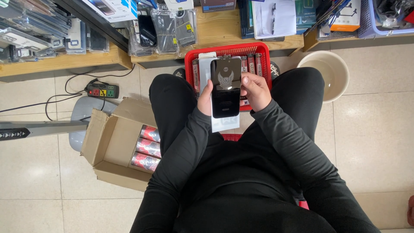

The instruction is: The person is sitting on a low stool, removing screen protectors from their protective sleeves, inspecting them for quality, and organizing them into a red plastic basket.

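Black and glossy, a flat screen protector point(225, 86) with a pale winged emblem is held up over the lap of a seated person in black clothes, just above a red basket point(263, 48) that sits on the floor between the knees. Left hand point(204, 98) grips the protector's left edge, thumb on the front and fingers behind; right hand point(255, 90) clasps the right edge, its fingers curled round near the top corner. Behind the protector a white backing sheet point(224, 124) shows below it and along its left side, held together with it. Inside the basket stand narrow packets point(254, 64) in a row, partly hidden by the hands. To the left on the tiled floor lies an open cardboard box point(113, 142) with red and silver packs point(146, 147) stacked at one end. Near it are a power strip point(102, 90) with a black cable and a grey stand base point(86, 113). A cream bucket point(327, 71) stands right of the knee, and wooden shelves point(224, 30) at the top carry phone cases
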